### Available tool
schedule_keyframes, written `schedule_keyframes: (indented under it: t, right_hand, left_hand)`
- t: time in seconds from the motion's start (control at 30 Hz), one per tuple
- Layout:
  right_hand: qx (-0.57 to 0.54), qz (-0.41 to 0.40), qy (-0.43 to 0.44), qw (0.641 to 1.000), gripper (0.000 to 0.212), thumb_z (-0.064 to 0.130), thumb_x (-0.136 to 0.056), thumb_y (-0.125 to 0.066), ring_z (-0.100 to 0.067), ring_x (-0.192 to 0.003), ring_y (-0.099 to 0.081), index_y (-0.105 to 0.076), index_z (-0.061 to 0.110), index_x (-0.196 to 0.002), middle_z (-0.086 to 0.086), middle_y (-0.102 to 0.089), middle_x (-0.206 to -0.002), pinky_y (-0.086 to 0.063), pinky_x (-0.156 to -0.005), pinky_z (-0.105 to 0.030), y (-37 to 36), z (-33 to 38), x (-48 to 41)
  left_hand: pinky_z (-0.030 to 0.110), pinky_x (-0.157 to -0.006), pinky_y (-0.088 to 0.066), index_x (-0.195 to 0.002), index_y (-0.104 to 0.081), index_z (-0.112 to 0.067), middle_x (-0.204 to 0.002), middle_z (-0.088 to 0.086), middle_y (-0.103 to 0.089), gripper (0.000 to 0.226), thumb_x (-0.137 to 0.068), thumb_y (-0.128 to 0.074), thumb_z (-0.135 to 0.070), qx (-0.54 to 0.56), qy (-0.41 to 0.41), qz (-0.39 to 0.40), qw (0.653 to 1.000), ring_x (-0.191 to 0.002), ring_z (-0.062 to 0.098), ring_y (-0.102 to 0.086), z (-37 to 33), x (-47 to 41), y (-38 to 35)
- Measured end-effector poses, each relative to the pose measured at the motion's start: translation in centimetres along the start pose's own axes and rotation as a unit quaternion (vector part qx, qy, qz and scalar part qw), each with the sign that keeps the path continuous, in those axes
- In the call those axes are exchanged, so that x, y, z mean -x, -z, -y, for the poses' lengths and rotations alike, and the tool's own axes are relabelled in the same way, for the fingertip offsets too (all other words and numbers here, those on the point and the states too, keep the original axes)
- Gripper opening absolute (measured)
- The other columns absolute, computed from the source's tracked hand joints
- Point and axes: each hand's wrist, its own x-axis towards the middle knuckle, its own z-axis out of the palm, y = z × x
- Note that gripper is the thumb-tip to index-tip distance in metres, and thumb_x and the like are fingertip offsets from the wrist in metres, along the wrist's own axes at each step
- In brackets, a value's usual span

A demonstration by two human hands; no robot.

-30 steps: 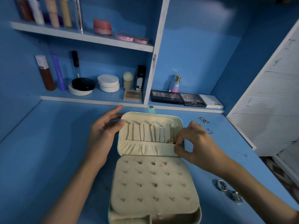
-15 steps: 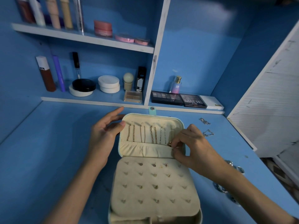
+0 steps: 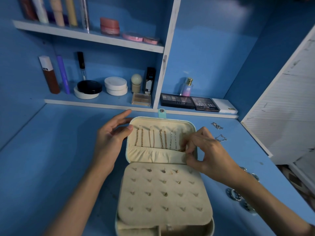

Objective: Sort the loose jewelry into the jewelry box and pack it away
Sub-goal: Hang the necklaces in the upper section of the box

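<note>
A cream-lined jewelry box [image 3: 131,154] lies open on the blue desk. Several chains [image 3: 154,138] hang on hooks in its raised lid above an elastic pocket. A padded panel [image 3: 163,189] with several stud earrings covers the base. My left hand [image 3: 110,140] steadies the lid's left edge, thumb on the rim, fingers straight. At the lid's right side my right hand [image 3: 202,150] pinches a gold chain [image 3: 182,149] at the top of the pocket. Two silver chains [image 3: 219,132] lie loose on the desk to the right. Silver rings [image 3: 236,195] lie by my right forearm.
Shelves behind the box hold cosmetic jars, tubes and bottles [image 3: 85,87]. Eyeshadow palettes [image 3: 189,103] and a perfume bottle [image 3: 187,87] sit on the ledge just past the lid. A white slatted panel [image 3: 281,113] stands at the right edge of the desk.
My right hand has shifted slightly down and right along the lid, working the gold chain toward the pocket's edge. My left hand has stayed on the lid.
</note>
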Motion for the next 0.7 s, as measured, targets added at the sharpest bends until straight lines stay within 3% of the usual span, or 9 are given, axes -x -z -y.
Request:
schedule_keyframes:
  t: [0.1,0.23,0.37,0.6,0.7]
  right_hand:
    - [-0.029,0.005,-0.032,0.999,0.009,0.016,-0.073,-0.059,-0.006,-0.081,-0.050,-0.055,0.010,-0.068,0.019,-0.050,-0.083,-0.046,-0.066,-0.020,0.04,-0.06,0.11]
    - [0.006,-0.001,0.010,1.000,0.012,0.024,-0.074,-0.054,-0.016,-0.085,-0.047,-0.051,0.014,-0.066,0.010,-0.056,-0.078,-0.043,-0.068,-0.022,0.01,0.09,-0.08]
    - [0.007,-0.004,-0.033,0.999,0.020,0.033,-0.073,-0.051,-0.014,-0.080,-0.052,-0.057,0.015,-0.069,0.010,-0.050,-0.082,-0.048,-0.067,-0.027,-0.07,-0.06,0.18]
    - [0.156,-0.043,0.032,0.986,0.010,0.024,-0.072,-0.053,-0.015,-0.072,-0.043,-0.055,0.016,-0.067,0.008,-0.058,-0.069,-0.036,-0.063,-0.032,-0.38,-0.39,0.04]
    - [0.154,-0.046,0.023,0.987,0.012,0.026,-0.072,-0.052,-0.011,-0.071,-0.042,-0.057,0.016,-0.067,0.008,-0.057,-0.067,-0.033,-0.064,-0.028,-0.46,-0.31,0.29]
  left_hand:
    - [0.023,-0.078,-0.051,-0.103,-0.065,-0.037,-0.100,-0.003,-0.070,0.043,-0.087,-0.058,0.002,0.001,0.000,-0.002,1.000,-0.093,0.009,-0.067,0.04,-0.04,-0.02]
    - [0.024,-0.079,-0.051,-0.104,-0.066,-0.037,-0.100,-0.003,-0.070,0.043,-0.087,-0.058,0.003,0.005,0.001,-0.004,1.000,-0.094,0.010,-0.067,0.05,-0.09,-0.02]
    - [0.023,-0.078,-0.051,-0.104,-0.066,-0.036,-0.097,-0.005,-0.071,0.043,-0.087,-0.058,0.003,0.006,-0.002,-0.004,1.000,-0.092,0.008,-0.067,0.06,-0.07,-0.03]
    - [0.022,-0.077,-0.053,-0.103,-0.065,-0.036,-0.097,-0.005,-0.071,0.043,-0.087,-0.058,0.003,0.007,-0.008,-0.003,1.000,-0.092,0.008,-0.067,0.01,-0.04,0.00]
    - [0.022,-0.077,-0.054,-0.103,-0.065,-0.037,-0.097,-0.006,-0.071,0.043,-0.087,-0.058,0.002,0.005,-0.008,-0.001,1.000,-0.092,0.008,-0.067,-0.02,-0.02,-0.03]
